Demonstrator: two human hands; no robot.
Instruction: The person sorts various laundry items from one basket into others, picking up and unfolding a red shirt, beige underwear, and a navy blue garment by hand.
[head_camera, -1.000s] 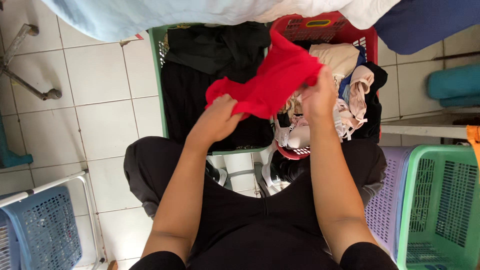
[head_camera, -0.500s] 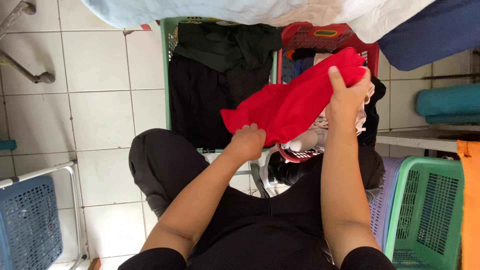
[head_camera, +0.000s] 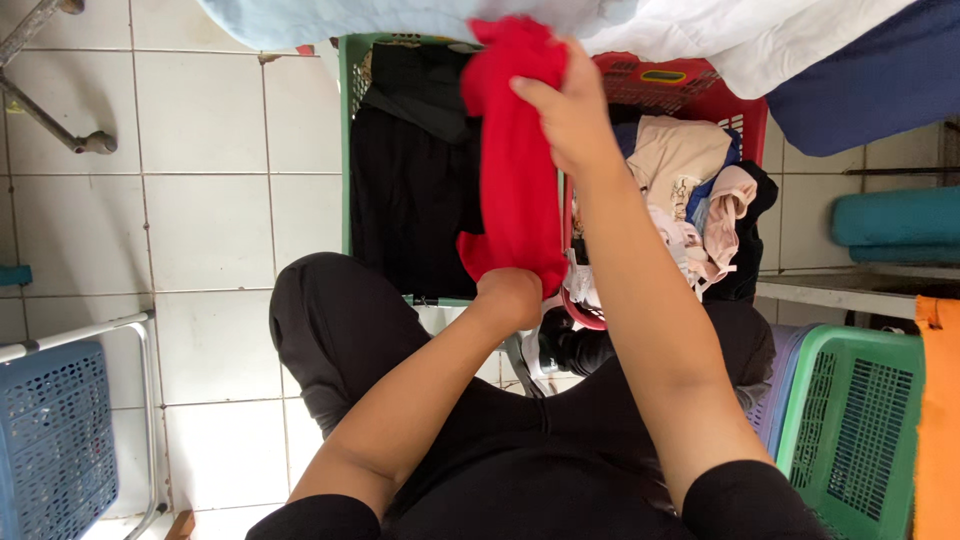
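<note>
Upper centre of frame: red cloth (head_camera: 515, 160) stretched top to bottom, top end cut off behind pale hanging sheets (head_camera: 420, 15). Right hand (head_camera: 572, 115) clenched on upper end, fingertips hidden in folds. Left hand (head_camera: 510, 297) closed on lower end, fingers hidden behind cloth. Beneath, green basket (head_camera: 346, 150) of dark clothes, red basket (head_camera: 700, 85) touching its right side. Bare tiles (head_camera: 200, 230) at left; more baskets at both lower corners.

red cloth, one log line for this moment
right hand: grips red cloth top, raised | left hand: grips bottom edge | cloth: stretched over green basket
</note>
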